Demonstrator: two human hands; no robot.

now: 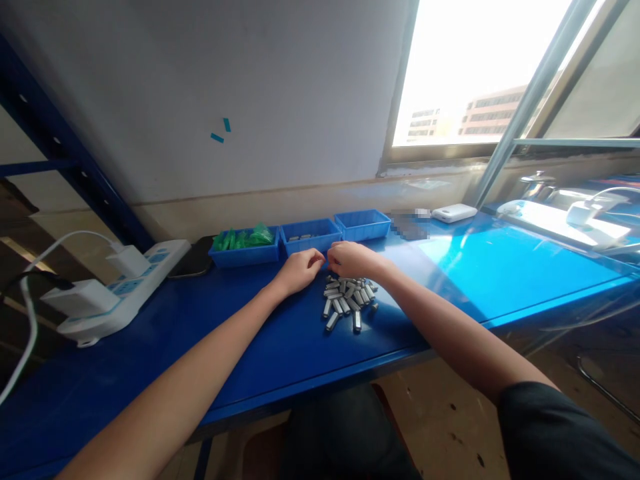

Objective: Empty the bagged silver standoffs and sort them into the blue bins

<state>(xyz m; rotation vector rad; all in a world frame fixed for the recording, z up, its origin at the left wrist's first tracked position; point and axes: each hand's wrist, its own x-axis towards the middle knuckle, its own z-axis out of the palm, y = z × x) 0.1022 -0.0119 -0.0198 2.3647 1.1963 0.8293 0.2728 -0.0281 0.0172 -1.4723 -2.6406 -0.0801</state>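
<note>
My left hand [299, 269] and my right hand [351, 258] meet fingertip to fingertip on the blue table [210, 347], just in front of the middle blue tray [310, 237]. Both hands have their fingers curled in a pinch; whatever small thing sits between them is hidden. Right below my right hand lies a pile of several small grey metal pieces [347, 299]. The middle tray holds a few of the same grey pieces. The left blue tray [245, 249] holds green packets [243, 237]. The right blue tray [363, 225] looks empty.
A white power strip [127, 287] with white chargers and cables lies at the left, a dark phone [193, 265] beside it. A white power bank [454, 213] rests near the window. A blue shelf frame [60, 143] rises at the left; the table's front edge runs near my lap.
</note>
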